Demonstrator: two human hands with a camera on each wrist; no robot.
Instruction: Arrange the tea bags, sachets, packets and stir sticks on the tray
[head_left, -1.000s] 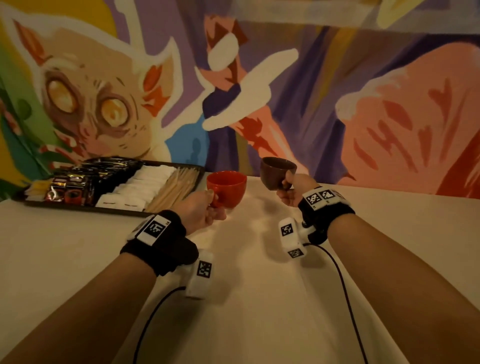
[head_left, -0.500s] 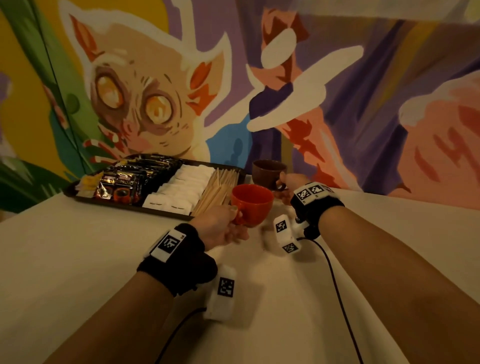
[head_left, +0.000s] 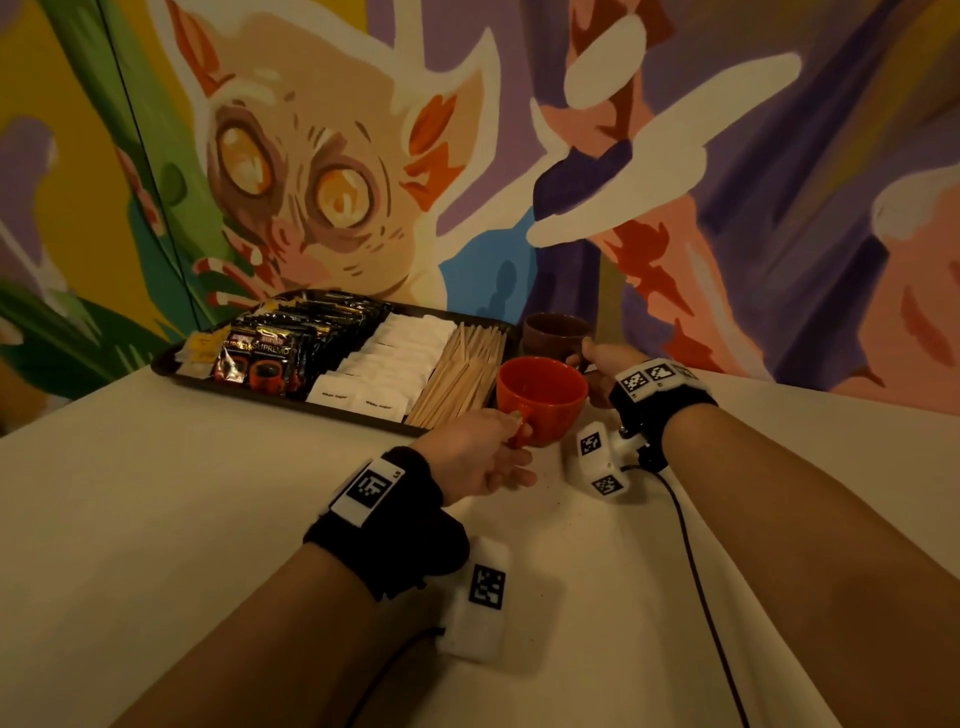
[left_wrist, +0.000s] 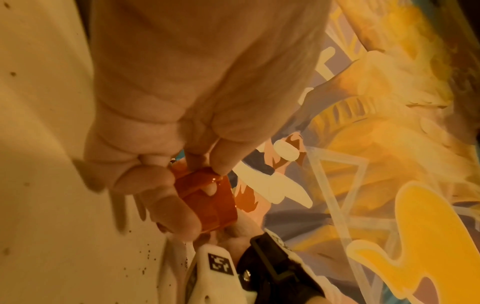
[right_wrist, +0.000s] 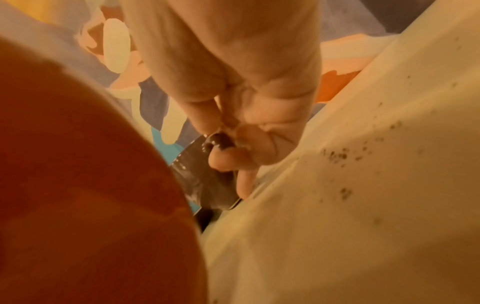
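A dark tray (head_left: 171, 364) stands at the table's back against the mural, holding dark coffee packets (head_left: 270, 353), white sugar sachets (head_left: 384, 358) and wooden stir sticks (head_left: 462, 374) in rows. My left hand (head_left: 488, 452) grips the handle of a red cup (head_left: 543, 397), held just off the tray's right front corner; the red cup (left_wrist: 207, 197) shows pinched by thumb and fingers in the left wrist view. My right hand (head_left: 597, 369) holds a brown cup (head_left: 553, 332) by its handle, right of the tray. The brown cup (right_wrist: 207, 181) sits low by the tablecloth.
A cream tablecloth (head_left: 182, 519) covers the table, with dark specks near the cups. A painted mural wall (head_left: 675, 208) rises right behind the tray. Cables run from both wrist cameras across the cloth.
Both hands have carried their cups leftward and closer to the tray's right end. The brown cup has come down lower, and the head view has turned left.
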